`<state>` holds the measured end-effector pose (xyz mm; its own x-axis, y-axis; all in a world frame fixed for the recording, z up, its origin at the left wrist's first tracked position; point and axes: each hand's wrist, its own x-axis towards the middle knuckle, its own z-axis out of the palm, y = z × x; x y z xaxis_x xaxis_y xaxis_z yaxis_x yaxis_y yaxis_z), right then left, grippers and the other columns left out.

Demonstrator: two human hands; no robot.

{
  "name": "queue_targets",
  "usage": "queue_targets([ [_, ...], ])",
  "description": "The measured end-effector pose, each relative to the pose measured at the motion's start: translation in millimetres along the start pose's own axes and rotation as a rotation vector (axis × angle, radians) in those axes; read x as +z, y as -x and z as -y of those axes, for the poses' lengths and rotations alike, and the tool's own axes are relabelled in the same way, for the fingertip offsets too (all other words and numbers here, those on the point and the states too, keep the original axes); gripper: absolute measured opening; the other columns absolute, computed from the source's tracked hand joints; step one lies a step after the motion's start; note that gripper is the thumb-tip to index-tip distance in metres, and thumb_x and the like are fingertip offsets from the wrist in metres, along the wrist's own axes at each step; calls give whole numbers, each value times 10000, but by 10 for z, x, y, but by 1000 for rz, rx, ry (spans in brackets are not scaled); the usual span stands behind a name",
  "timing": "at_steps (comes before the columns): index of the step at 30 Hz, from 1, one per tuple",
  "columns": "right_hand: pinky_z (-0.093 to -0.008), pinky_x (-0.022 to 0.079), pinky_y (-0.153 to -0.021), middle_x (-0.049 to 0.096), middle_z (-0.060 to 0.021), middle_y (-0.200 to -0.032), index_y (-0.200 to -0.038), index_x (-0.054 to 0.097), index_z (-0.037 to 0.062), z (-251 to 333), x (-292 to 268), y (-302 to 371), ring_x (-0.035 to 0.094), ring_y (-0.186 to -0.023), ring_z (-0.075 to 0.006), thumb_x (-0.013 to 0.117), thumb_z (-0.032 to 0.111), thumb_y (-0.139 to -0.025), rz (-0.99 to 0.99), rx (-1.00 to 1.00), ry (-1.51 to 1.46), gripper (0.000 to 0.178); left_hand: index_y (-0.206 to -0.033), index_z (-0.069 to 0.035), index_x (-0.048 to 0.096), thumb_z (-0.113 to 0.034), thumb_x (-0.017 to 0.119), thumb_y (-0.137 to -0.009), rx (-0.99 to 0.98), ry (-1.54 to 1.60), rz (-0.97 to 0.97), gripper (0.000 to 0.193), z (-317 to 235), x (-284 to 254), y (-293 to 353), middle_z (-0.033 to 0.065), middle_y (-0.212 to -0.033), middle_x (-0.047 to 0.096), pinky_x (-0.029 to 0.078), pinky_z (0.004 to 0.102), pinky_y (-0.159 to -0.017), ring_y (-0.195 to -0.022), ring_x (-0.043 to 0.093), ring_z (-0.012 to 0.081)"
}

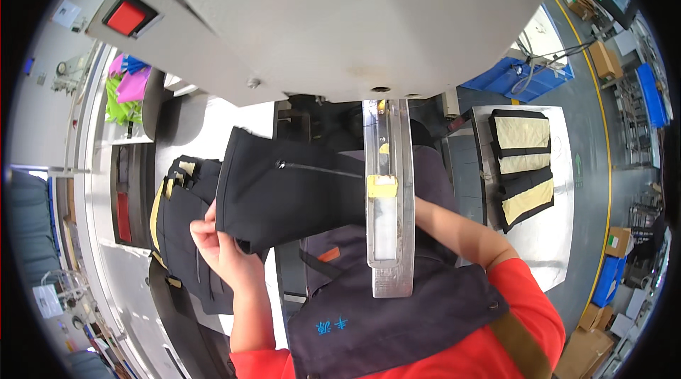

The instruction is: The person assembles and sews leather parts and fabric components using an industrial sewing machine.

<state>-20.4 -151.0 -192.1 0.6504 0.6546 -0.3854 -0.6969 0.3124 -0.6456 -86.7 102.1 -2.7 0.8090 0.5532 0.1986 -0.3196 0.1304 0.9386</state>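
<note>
A black fabric piece [284, 191] with a zip across its upper part is stretched from the left toward an upright metal machine arm [401, 237]. My left hand [225, 255] is closed on the lower left edge of this piece, thumb and fingers pinching it. The fabric's right end passes behind the metal arm, where a yellow block [382, 186] sits in the slot. My right forearm [454, 230] reaches in from the right, and my right hand is hidden behind that arm, so its fingers do not show.
A large grey machine housing [355, 17] with a red switch [125, 18] fills the top. Left lies a stack of black fabric pieces [195, 209]. Black pieces with pale yellow panels [523, 134] rest on a white table [560, 237] at right. Blue crates [521, 81] stand beyond.
</note>
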Motion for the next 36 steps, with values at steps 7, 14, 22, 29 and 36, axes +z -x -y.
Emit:
queue_targets([
  [7, -280, 500, -752, 637, -55, -883, -1064, 611, 4, 594, 530, 450, 615, -820, -162, 635, 197, -870, 100, -336, 676, 275, -929, -11, 561, 25, 651, -706, -492, -1222, 669, 243, -291, -824, 68, 137, -1134, 615, 458, 337, -891, -1077, 586, 269],
  [14, -324, 483, -731, 614, -97, -854, -1029, 600, -9, 576, 1124, 609, 593, -814, -220, 684, 266, -831, 384, -195, 1228, 349, -1045, -41, 581, -206, 714, -750, -50, -682, 1125, 364, 170, 260, 105, 135, -1079, 624, 397, 391, -974, -1080, 552, 357],
  [22, -277, 497, -722, 650, -105, -875, -874, 635, -35, 510, 671, 1154, 635, -786, -183, 616, 54, -832, -59, -220, 721, 99, -732, -73, 614, -282, 737, -677, 242, -569, 1087, 249, 198, 206, -6, 56, -638, 539, 397, 325, -482, -547, 541, 236],
  [29, -308, 494, -718, 633, -100, -978, -866, 643, 39, 1196, 690, 1207, 620, -903, -193, 622, -14, -773, -342, -1106, 1175, 109, -756, -40, 661, -382, 709, -719, 209, 26, 1271, 348, -208, 384, -457, 29, -591, 530, 347, 277, -417, -460, 509, 169],
  [36, -286, 453, -811, 630, 11, -1047, -955, 675, 100, 1425, 1160, 941, 603, -981, -162, 555, 177, -845, 232, -1952, 1709, 180, -753, -12, 605, -109, 679, -782, 35, -302, 1186, 125, -65, 691, -474, 59, -645, 517, 388, 292, -529, -584, 506, 192],
])
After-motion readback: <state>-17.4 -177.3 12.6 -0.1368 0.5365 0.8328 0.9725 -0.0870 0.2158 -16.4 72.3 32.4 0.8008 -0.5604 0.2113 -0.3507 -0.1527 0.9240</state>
